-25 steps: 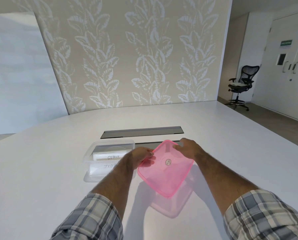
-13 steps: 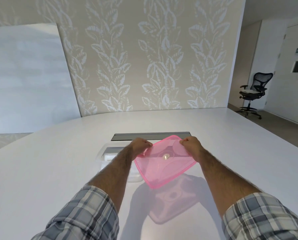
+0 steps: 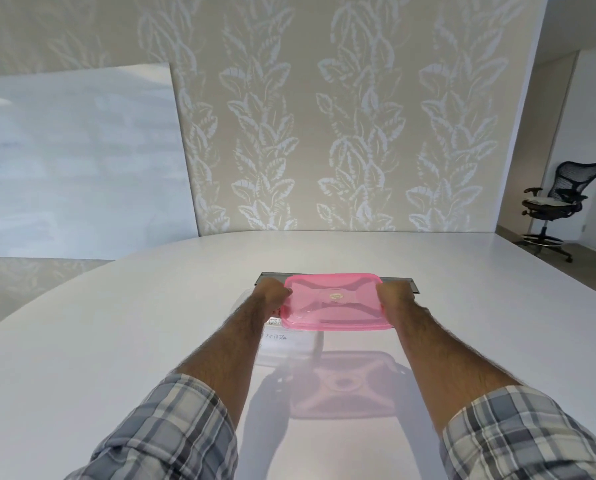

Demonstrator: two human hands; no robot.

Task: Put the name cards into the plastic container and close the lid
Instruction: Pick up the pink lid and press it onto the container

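The pink lid has swung round since a moment ago: it was tilted with a corner hanging low, and now it sits level and square-on, just below the middle of the frame, held up off the table. The left hand has its fingers curled closed on the lid's left short edge, the right hand likewise on the right short edge.

It looks thin, light and a bit bendy, see-through plastic with a raised rim, so those short edges seem the sensible hold; pinching mid-panel would probably make it flex.

The clear container stands on the table below and to the left of the lid, partly hidden by the left forearm. The name cards lie inside it, one with handwriting showing. The lid is not yet lined up over it, I'd say; it needs to go left and down.

Beyond is a dark slot in the white table, and an office chair at the far right.
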